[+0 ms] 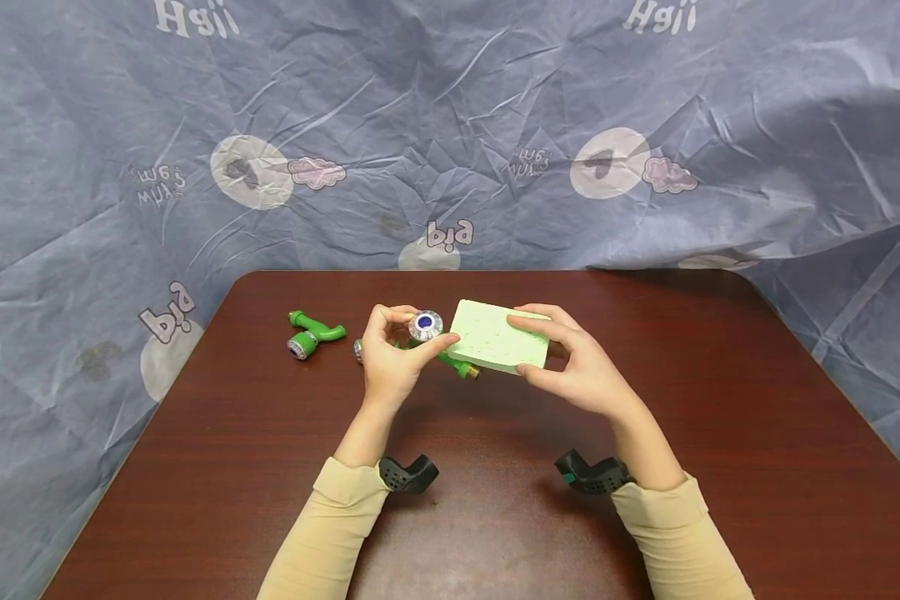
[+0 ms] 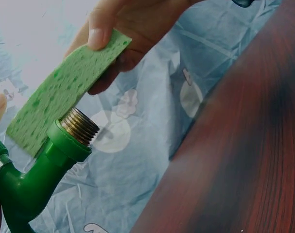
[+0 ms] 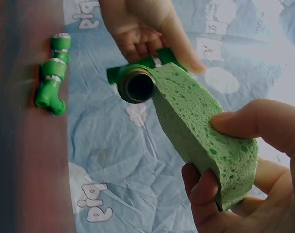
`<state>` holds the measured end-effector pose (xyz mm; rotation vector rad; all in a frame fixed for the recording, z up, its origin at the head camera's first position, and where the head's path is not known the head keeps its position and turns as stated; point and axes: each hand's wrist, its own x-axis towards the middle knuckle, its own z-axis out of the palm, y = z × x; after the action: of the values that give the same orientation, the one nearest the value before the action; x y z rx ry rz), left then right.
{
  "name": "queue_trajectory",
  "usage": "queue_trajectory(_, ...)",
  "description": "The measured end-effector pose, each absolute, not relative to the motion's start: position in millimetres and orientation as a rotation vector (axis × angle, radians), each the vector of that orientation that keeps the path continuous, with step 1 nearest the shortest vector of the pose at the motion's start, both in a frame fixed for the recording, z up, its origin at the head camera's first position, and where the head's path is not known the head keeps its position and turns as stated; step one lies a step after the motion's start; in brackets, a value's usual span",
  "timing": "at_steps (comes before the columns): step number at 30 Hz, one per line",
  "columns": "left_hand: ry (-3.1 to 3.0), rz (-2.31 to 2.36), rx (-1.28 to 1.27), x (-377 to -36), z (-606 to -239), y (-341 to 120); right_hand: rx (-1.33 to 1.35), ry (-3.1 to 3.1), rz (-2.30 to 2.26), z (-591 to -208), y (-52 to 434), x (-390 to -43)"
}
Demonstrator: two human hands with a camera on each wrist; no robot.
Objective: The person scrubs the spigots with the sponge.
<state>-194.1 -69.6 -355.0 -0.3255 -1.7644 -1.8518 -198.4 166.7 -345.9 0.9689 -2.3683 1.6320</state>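
My left hand [image 1: 390,365] grips a green faucet [image 2: 43,172] with a clear-rimmed, blue-centred knob and a threaded brass inlet. In my right hand [image 1: 581,362] is a light green sponge [image 1: 487,335], pinched at one end between the thumb and fingers. Both are raised above the table, and the sponge's free end lies against or right beside the faucet; whether they touch I cannot tell. The right wrist view shows the round opening of the inlet next to the sponge [image 3: 200,126]. Part of the faucet's body is hidden by my left fingers and the sponge.
Another green faucet [image 1: 317,332] lies on the brown table [image 1: 480,483] to the left. A third faucet [image 1: 357,351] lies mostly hidden behind my left hand. A wrinkled blue-grey cloth [image 1: 450,125] hangs behind the table's far edge. Dark wrist mounts sit on both forearms.
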Motion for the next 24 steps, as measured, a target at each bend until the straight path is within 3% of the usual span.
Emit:
queue_trajectory(16, -1.732, -1.926, -0.309, -193, -354, -66, 1.03, -2.237, 1.697, -349, 158, -198)
queue_trajectory(24, -1.792, -2.034, -0.472, -210, -371, -79, 0.988, -2.143, 1.755, -348, 162, -200)
